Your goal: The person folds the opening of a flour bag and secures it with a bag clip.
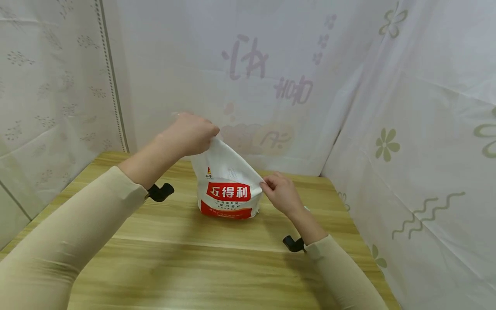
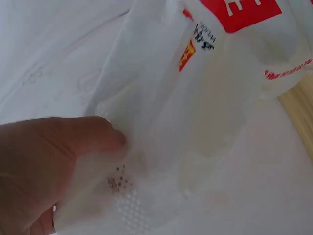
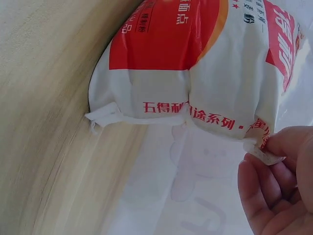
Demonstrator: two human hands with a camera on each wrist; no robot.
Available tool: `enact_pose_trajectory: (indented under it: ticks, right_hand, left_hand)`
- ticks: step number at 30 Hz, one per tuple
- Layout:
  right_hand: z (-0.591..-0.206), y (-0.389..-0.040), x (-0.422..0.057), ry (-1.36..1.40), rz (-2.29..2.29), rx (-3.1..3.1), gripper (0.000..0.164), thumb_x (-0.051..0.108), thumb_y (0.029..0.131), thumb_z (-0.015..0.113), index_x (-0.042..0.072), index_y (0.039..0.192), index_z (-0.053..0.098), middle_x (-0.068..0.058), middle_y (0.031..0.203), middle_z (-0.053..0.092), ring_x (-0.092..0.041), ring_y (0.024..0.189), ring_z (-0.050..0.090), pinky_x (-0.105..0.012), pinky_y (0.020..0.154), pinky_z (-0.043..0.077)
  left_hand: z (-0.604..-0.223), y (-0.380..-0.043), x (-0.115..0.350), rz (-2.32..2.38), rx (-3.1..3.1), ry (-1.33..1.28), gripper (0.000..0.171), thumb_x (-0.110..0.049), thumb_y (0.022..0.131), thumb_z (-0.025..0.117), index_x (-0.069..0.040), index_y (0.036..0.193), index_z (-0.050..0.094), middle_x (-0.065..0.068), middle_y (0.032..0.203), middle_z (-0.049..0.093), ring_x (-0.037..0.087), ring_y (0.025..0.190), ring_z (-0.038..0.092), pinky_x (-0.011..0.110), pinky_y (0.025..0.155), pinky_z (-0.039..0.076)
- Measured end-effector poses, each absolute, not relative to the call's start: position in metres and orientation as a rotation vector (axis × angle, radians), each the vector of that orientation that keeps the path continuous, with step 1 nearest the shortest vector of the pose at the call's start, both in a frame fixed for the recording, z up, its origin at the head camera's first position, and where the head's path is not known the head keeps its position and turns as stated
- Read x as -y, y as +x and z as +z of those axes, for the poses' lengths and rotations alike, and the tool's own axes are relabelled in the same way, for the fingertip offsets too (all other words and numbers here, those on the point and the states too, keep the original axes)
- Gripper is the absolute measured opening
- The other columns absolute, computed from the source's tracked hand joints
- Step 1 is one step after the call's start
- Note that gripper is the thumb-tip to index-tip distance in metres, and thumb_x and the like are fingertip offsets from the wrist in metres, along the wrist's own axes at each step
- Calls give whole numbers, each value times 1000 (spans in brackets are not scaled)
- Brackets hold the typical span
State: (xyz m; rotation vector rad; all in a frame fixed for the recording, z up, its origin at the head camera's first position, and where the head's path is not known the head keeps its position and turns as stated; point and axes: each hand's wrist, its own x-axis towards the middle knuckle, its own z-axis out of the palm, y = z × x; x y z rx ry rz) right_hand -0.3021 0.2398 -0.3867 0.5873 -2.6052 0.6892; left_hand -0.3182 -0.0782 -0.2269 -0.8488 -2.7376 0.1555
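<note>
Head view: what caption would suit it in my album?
Left hand grips the top of a red-and-white bag while the right hand pinches its side at a wooden table.

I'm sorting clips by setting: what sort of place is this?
Probably an indoor, curtained-off work booth: printed cloth hangs behind and on both sides of a wood-grain table, where a bag is held.

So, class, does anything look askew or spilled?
The bag looks lopsided, slanting down from the left hand, which grips it high, to the right hand, pinching it lower. No spill shows on the table.
</note>
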Motion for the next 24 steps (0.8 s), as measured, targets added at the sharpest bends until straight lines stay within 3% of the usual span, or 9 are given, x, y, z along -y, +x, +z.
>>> enact_pose_trajectory:
  ticks: [3,7,14,24]
  right_hand:
    - [-386,-304,-240,584,695,2603,10,13,102,76,6,96,80,-5,85,64,-15,74,53,-29,66,46]
    - [-386,-304,-240,576,703,2619,10,14,102,77,7,95,79,-5,86,64,-16,75,54,-29,67,47]
    - [-385,-305,-242,545,761,2643,12,16,102,74,6,103,80,-8,96,70,-22,84,64,-35,73,56]
    - [-383,-310,-245,521,901,2706,18,24,106,75,8,111,81,-11,110,73,-26,96,68,-41,80,61]
  left_hand:
    - [-229,-319,69,207,2738,-875,17,-19,102,73,-11,118,76,9,113,81,31,102,76,55,95,58]
    - [-233,-321,61,225,2760,-977,34,-28,95,87,-14,124,77,8,120,82,29,110,76,55,101,55]
    - [-240,-321,49,193,2757,-1048,45,-41,90,90,-15,124,78,5,120,82,27,111,75,55,103,52]
    - [-255,-327,23,209,2762,-960,20,-12,92,82,-14,111,77,6,108,80,28,99,73,52,94,60]
